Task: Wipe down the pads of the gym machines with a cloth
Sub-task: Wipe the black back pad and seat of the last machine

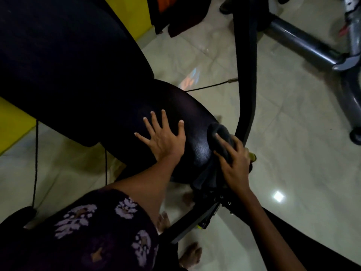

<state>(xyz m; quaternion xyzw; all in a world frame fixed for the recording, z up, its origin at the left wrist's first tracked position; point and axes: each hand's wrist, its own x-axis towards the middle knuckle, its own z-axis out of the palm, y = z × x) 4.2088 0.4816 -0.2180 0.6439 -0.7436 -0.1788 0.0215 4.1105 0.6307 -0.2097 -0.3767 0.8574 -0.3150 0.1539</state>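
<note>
A black padded seat (187, 112) of a gym machine fills the middle of the head view, below a larger black back pad (64, 61). My left hand (164, 137) lies flat on the seat with its fingers spread. My right hand (234, 161) grips a dark grey cloth (220, 141) and presses it against the seat's right edge. Part of the cloth hangs down below the seat.
A curved black frame bar (246, 79) rises just right of the seat. A grey machine base (304, 42) lies on the glossy tiled floor (293, 153) at the back right. Black cords (36, 163) hang at the left. My bare feet (192, 255) stand by the lower frame bar.
</note>
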